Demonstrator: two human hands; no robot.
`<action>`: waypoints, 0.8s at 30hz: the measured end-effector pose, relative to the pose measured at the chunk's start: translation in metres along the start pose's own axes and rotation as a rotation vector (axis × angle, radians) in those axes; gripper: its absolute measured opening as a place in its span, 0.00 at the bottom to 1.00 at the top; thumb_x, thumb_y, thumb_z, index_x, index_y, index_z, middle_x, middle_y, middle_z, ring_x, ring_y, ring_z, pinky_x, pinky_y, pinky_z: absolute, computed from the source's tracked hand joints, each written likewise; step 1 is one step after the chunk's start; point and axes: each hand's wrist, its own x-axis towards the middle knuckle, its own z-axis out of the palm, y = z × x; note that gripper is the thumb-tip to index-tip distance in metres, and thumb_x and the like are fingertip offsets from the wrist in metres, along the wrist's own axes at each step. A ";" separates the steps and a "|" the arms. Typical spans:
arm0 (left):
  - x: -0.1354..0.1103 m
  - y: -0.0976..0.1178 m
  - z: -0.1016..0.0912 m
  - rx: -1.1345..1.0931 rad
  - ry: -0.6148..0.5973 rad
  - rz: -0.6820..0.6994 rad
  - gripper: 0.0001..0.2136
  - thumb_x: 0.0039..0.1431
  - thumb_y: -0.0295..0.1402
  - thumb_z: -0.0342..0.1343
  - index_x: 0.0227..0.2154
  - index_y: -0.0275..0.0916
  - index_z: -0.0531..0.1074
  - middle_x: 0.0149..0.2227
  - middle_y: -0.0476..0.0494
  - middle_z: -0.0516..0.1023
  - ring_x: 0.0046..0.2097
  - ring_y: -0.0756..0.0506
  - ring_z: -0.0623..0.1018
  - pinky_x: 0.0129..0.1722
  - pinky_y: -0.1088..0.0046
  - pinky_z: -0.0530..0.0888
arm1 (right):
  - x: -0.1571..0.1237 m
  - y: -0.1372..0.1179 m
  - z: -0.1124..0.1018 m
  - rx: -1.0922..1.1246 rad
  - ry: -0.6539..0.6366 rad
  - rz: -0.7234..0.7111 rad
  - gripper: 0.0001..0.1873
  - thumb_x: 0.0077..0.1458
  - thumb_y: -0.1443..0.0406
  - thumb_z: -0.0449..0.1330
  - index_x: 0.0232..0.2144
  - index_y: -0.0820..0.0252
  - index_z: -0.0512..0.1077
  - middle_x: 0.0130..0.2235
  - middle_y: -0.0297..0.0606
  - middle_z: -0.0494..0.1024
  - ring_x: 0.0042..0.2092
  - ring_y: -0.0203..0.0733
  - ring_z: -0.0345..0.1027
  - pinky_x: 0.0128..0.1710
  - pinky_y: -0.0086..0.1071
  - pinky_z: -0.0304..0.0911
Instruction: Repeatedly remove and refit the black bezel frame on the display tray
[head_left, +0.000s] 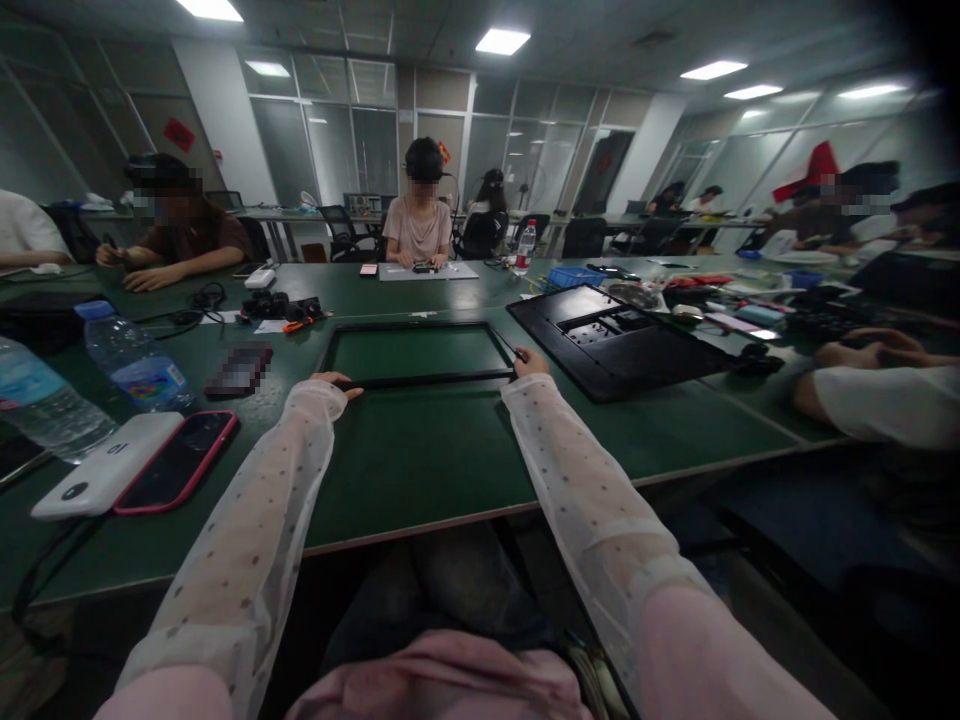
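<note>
A thin black rectangular frame (435, 378), like a monitor bezel, lies on the green table in front of me, with the tabletop showing through its opening. My left hand (335, 383) is closed on its near left corner, thumb along the near bar. At the near right corner, my right hand (532, 364) is closed around a slim dark screwdriver-like tool (513, 350) and rests against the frame. The tool's tip points away to the left, over the frame's right side. Right of the frame lies a large black panel (600, 370), like a monitor's back cover, with a recessed middle.
Phones, a white power bank (112, 465) and water bottles (139, 360) stand on the left. Cables and an orange-handled tool (300, 322) lie beyond. A blue basket (577, 277) and assorted parts are at the back right. A neighbour's arm (885, 390) rests at right; people sit opposite.
</note>
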 end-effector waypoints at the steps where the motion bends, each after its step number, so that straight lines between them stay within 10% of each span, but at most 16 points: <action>1: 0.000 0.001 -0.001 0.000 -0.005 -0.019 0.20 0.54 0.51 0.66 0.45 0.47 0.82 0.55 0.40 0.80 0.60 0.34 0.74 0.60 0.59 0.69 | 0.000 0.001 0.001 0.017 -0.021 0.026 0.24 0.53 0.70 0.58 0.52 0.60 0.79 0.49 0.42 0.83 0.52 0.47 0.76 0.57 0.42 0.69; 11: -0.014 0.002 -0.005 -0.139 0.107 -0.106 0.21 0.52 0.53 0.68 0.44 0.47 0.82 0.49 0.41 0.80 0.52 0.37 0.78 0.54 0.64 0.73 | 0.003 -0.013 -0.009 -0.060 0.071 0.098 0.20 0.67 0.58 0.50 0.51 0.53 0.79 0.49 0.45 0.81 0.58 0.52 0.66 0.61 0.49 0.59; 15: -0.018 0.002 -0.008 -0.211 0.149 -0.100 0.21 0.52 0.52 0.68 0.43 0.44 0.82 0.48 0.40 0.80 0.50 0.38 0.78 0.54 0.63 0.73 | 0.002 -0.006 -0.039 -0.144 0.286 -0.020 0.25 0.65 0.61 0.50 0.60 0.53 0.73 0.60 0.47 0.74 0.64 0.55 0.57 0.63 0.57 0.54; 24: -0.036 0.016 -0.019 -0.488 0.315 -0.159 0.18 0.55 0.46 0.67 0.43 0.40 0.82 0.37 0.44 0.81 0.42 0.41 0.80 0.42 0.68 0.77 | -0.017 0.031 -0.118 -0.215 0.678 0.324 0.31 0.62 0.67 0.51 0.67 0.58 0.66 0.71 0.61 0.55 0.70 0.60 0.47 0.64 0.60 0.50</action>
